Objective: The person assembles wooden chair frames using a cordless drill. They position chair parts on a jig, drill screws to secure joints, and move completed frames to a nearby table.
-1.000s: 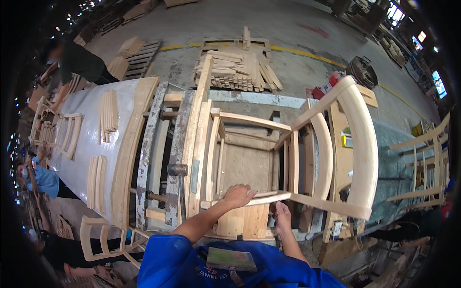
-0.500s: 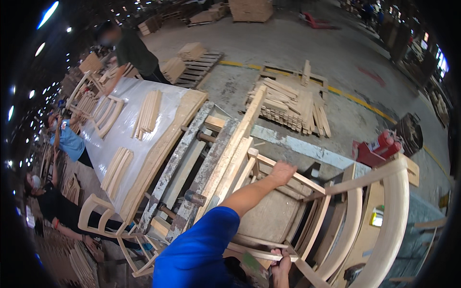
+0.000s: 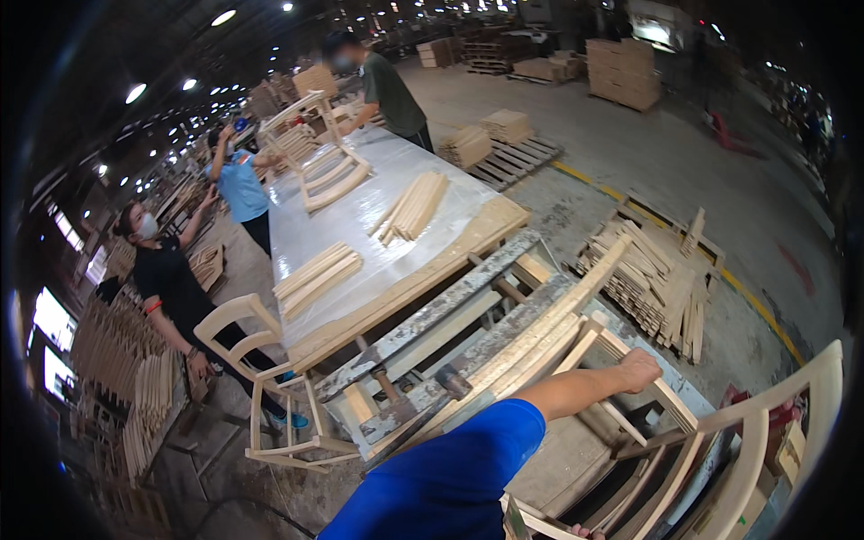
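A bare-wood chair frame [image 3: 677,405] fills the lower right, its curved back slats and posts spreading toward the right edge. My left arm, in a blue sleeve, stretches across it. My left hand [image 3: 639,371] is closed on the frame's far rail. At the lower edge only a few fingers of my right hand [image 3: 587,532] show, beside the near rail of the same frame; the rest is cut off. Long wooden strips [image 3: 513,364] lie to the left of the frame, along a worn metal clamping bench [image 3: 432,340].
A plastic-covered table [image 3: 360,229] bears wooden slats [image 3: 416,209] and a chair back [image 3: 335,180]. Another chair frame [image 3: 270,378] stands left. Three co-workers [image 3: 180,279] are around the table. A pallet of wood pieces [image 3: 652,279] lies on the floor beyond the bench.
My view has swung left and up, so the bench and chair frame sit further right and lower. My left hand stays on the rail; my right hand has mostly dropped out of view.
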The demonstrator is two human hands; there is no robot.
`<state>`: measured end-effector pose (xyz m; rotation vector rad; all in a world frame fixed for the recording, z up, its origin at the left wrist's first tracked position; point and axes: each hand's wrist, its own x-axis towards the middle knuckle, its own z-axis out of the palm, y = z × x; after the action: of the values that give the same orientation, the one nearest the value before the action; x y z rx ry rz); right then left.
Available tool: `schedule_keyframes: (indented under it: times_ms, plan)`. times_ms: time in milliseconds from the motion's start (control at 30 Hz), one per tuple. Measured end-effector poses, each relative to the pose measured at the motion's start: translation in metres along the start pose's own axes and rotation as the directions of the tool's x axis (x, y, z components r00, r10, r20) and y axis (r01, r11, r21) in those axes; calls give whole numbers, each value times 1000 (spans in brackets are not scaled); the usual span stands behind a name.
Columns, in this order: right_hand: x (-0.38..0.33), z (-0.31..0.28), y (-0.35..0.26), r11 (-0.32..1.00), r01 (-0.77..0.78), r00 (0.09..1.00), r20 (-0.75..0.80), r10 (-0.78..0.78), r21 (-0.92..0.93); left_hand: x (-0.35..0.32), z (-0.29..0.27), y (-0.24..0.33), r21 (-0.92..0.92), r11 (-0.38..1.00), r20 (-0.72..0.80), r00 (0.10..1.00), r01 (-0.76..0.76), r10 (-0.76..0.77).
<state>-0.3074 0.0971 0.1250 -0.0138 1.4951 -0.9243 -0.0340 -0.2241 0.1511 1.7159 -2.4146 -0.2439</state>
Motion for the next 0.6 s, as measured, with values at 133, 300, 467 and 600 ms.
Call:
schedule_keyframes:
  times_ms: [133,300,467,600]
  plan:
    - [-45,3,-17,997,55,998,-25,-57,-56,5,-51,15,24,995,-173,980,-94,97]
    - [-140,31,-24,928,347,930,80,-359,136,-7,-123,37,126,985,-293,944,-122,154]
    - [-179,21,-19,904,420,885,188,-427,78,-24,-207,75,231,966,-336,922,-116,191]
    - [-206,13,-23,817,567,788,218,-576,108,-55,-273,110,290,948,-315,922,-133,226]
